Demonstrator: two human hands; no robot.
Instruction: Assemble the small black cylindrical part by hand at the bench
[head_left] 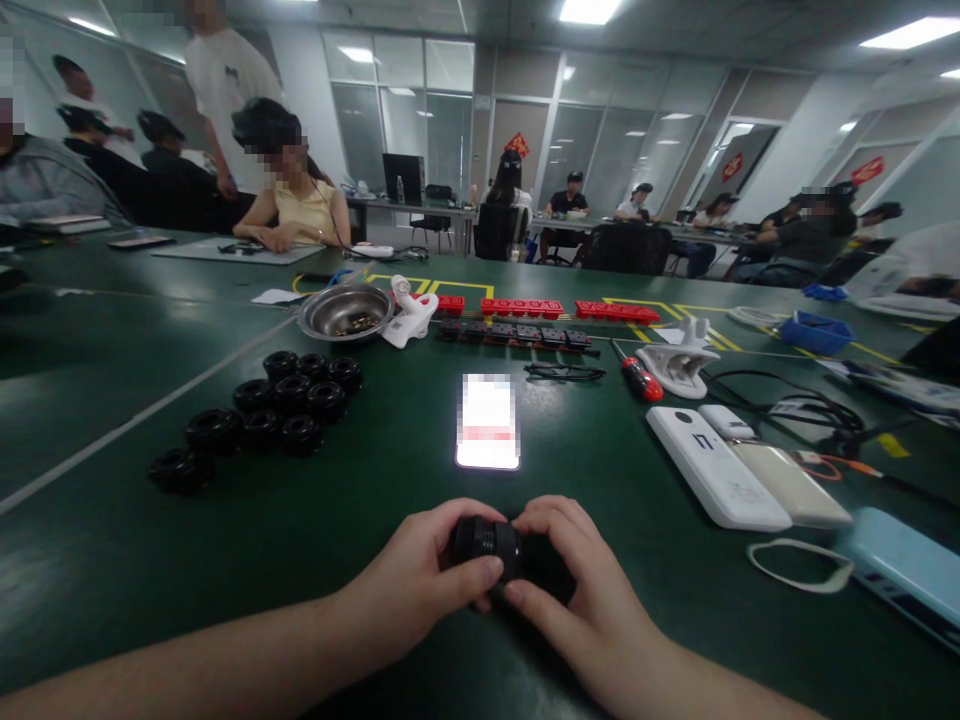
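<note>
Above the near part of the green table, a black threaded fitting (pixel 487 545) is held between my two hands. It looks like a short cylinder with a ribbed band around its middle. My left hand (pixel 442 565) is closed around its left end, thumb across the front. The fingertips and thumb of my right hand (pixel 574 570) pinch its right end, which they partly cover. Beyond my hands lies a lit phone (pixel 487 420), its screen blurred. A group of similar black ring-shaped fittings (pixel 259 430) stands to the left.
A metal bowl (pixel 322 312) holds small brass-coloured pieces. Red blocks (pixel 521 308) and a black strip (pixel 517 335) lie at the back. To the right are a screwdriver (pixel 643 378), a white clamp (pixel 679 365), power banks (pixel 716 470) and cables. Several people sit beyond.
</note>
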